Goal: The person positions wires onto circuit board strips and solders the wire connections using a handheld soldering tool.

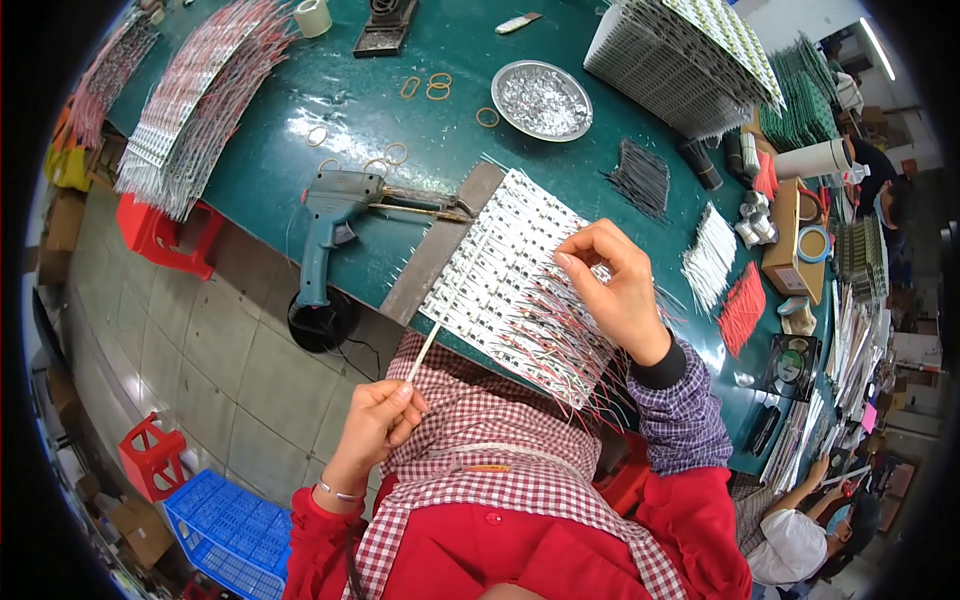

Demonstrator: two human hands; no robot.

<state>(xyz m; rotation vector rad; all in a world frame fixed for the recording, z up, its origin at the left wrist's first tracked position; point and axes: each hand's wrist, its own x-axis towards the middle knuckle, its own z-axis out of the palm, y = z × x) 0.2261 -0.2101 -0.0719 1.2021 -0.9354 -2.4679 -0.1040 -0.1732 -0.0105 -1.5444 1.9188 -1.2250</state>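
My left hand [378, 422] is closed on the lower end of a thin pale stick [425, 350], whose upper part reaches over the near left corner of a white circuit board panel [475, 270]. Small black parts sit in rows on the panel, and many red, white and black wires [560, 335] spread from its right half. Over that wired half hovers my right hand [615, 285], its thumb and fingertips pinched together; whatever they hold is too small to make out. Along the panel's left edge runs a flat grey bar [440, 250]. A green soldering gun [335, 215] lies with its tip on that bar.
A metal bowl of silvery bits [543, 100] stands beyond the panel, near several rubber bands [438, 88]. Black [640, 178], white [710, 255] and red wire bundles [741, 308] lie to the right. Stacked panels [690, 70] rise behind. Another person [795, 545] sits at far right.
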